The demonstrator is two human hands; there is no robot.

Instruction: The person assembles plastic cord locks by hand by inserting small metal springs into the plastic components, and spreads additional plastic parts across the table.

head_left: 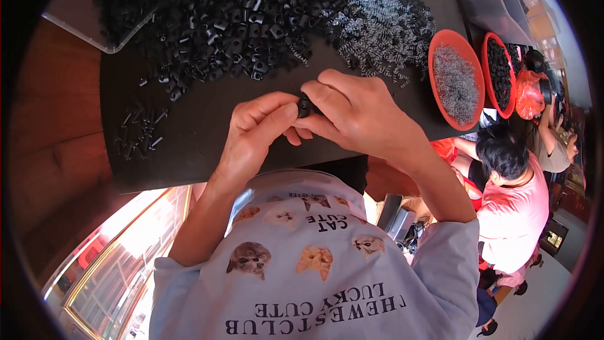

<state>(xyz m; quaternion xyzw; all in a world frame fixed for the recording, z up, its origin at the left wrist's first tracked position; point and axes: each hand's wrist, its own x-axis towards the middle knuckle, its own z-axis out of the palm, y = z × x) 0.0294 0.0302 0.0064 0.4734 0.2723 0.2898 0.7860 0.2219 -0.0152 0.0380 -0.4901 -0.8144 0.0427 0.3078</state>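
Observation:
Both of my hands meet over the near part of the dark table (195, 126). Between them is a small black plastic cord lock (304, 106), mostly covered by fingers. My left hand (258, 124) pinches it from the left with thumb and forefinger. From the right, the thumb and curled fingers of my right hand (355, 108) close on the same piece. Beyond my hands spreads a large heap of black plastic cord lock parts (251, 19). To its right lies a heap of small metal springs (384, 31).
A small group of slim black pieces (141, 131) lies at left. At right stand a red bowl (453, 36) of springs and another red bowl (508, 112) of black parts. A clear plastic tray (113, 48) sits far left. A person in pink (513, 214) sits at right.

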